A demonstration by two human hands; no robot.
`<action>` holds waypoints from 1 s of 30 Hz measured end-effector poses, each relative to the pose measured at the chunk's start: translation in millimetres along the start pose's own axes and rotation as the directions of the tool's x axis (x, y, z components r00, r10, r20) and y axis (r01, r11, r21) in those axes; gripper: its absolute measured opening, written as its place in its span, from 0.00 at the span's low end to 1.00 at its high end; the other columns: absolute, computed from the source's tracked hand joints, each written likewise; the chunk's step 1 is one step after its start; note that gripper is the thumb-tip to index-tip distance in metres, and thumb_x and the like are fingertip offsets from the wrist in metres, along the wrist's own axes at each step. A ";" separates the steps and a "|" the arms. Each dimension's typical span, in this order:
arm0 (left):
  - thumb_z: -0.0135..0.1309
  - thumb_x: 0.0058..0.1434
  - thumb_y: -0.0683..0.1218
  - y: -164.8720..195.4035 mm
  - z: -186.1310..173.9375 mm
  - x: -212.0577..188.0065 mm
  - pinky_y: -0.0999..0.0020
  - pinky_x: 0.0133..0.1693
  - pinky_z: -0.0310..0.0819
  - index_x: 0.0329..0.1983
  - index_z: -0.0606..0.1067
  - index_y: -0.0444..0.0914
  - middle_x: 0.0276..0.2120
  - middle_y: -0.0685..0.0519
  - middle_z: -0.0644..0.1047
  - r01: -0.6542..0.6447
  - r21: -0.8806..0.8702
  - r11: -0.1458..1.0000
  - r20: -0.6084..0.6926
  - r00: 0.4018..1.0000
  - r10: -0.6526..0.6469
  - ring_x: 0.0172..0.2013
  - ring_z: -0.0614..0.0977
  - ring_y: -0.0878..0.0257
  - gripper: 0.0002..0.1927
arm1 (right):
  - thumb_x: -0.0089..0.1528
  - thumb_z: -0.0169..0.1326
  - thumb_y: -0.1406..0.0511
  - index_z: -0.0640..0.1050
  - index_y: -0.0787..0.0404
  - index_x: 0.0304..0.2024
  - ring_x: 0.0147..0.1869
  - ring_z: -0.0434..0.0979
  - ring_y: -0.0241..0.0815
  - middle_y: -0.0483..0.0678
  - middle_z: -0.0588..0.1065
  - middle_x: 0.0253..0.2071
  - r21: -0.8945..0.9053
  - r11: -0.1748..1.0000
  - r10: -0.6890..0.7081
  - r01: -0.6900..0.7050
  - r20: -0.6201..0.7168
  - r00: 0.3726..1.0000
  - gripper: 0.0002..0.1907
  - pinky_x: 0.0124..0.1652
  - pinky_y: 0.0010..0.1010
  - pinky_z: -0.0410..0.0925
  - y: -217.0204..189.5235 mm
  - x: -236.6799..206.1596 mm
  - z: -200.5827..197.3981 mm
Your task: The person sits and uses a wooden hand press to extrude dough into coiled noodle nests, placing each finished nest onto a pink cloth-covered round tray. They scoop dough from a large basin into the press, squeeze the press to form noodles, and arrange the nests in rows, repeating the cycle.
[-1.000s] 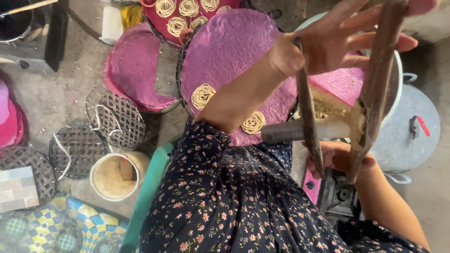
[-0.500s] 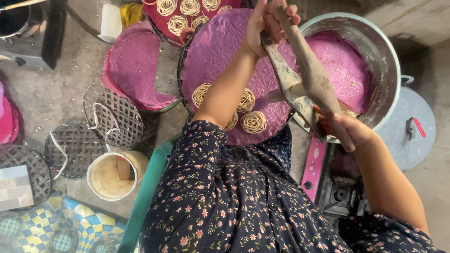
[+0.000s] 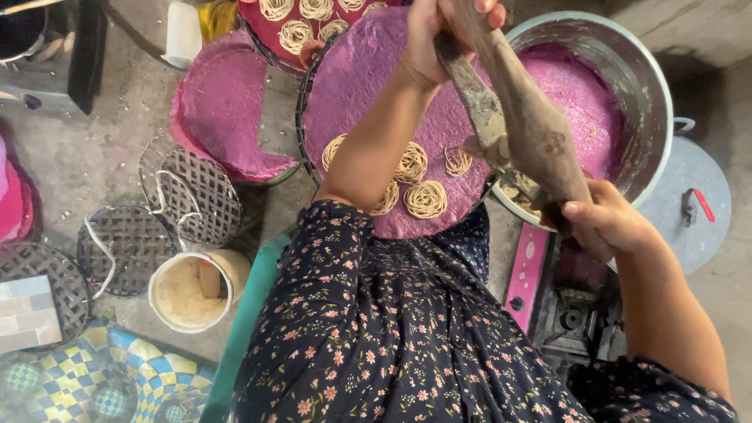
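The press is worn, matt wood with dull metal. The round tray wears rough purple cloth. The big pot is brushed metal; the small baskets are woven.

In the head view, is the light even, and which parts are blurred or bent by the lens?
Head view: soft, even daylight with no hard glare; the large metal pot shows only a dull sheen on its rim. The wooden press, close to the lens, looks oversized and slightly soft. The noodle nests on the purple round mat are sharp. Edges bend a little, as with a wide lens.
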State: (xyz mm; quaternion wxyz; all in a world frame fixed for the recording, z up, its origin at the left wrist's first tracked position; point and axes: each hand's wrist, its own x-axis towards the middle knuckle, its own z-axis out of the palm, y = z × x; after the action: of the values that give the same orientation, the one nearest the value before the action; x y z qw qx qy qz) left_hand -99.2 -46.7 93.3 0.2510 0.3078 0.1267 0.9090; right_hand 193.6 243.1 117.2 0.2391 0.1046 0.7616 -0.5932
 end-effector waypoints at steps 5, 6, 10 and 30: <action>0.33 0.73 0.68 8.1 22.6 -18.1 0.55 0.48 0.79 0.40 0.72 0.47 0.38 0.52 0.76 0.039 -0.177 0.983 0.057 0.998 -0.030 0.45 0.81 0.54 0.25 | 0.51 0.63 0.50 0.77 0.79 0.50 0.45 0.76 0.40 0.53 0.79 0.42 0.059 0.998 -0.024 0.022 0.037 0.999 0.40 0.42 0.32 0.70 10.4 -14.5 8.6; 0.33 0.73 0.68 4.4 25.8 -19.9 0.54 0.48 0.79 0.40 0.72 0.47 0.39 0.52 0.76 0.048 -0.201 0.978 0.064 0.997 -0.036 0.45 0.81 0.54 0.26 | 0.51 0.64 0.50 0.77 0.80 0.50 0.44 0.77 0.41 0.55 0.79 0.41 0.022 1.000 0.017 -0.018 0.022 1.000 0.39 0.41 0.33 0.70 8.2 -22.6 2.0; 0.34 0.73 0.67 -7.5 23.9 -13.9 0.53 0.48 0.80 0.38 0.72 0.45 0.38 0.52 0.76 0.047 -0.224 0.973 0.052 0.998 -0.037 0.45 0.81 0.54 0.26 | 0.51 0.64 0.52 0.76 0.79 0.54 0.49 0.77 0.41 0.56 0.79 0.46 -0.139 0.990 -0.038 0.033 -0.038 0.999 0.40 0.48 0.32 0.71 -3.1 -28.3 -11.1; 0.27 0.71 0.74 -22.2 16.9 -37.1 0.53 0.52 0.79 0.50 0.75 0.41 0.44 0.48 0.79 0.193 -0.277 0.941 0.121 0.979 -0.165 0.49 0.82 0.54 0.39 | 0.49 0.67 0.54 0.77 0.74 0.56 0.50 0.78 0.41 0.54 0.80 0.47 -0.036 0.998 -0.055 0.053 -0.043 0.998 0.40 0.50 0.32 0.70 7.6 -40.4 17.6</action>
State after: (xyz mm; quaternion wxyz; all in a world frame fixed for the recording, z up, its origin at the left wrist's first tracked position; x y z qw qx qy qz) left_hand -54.8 -46.5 79.5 0.3802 0.2989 0.0086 0.8752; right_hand 236.1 233.4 127.2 0.2079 0.0927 0.7795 -0.5836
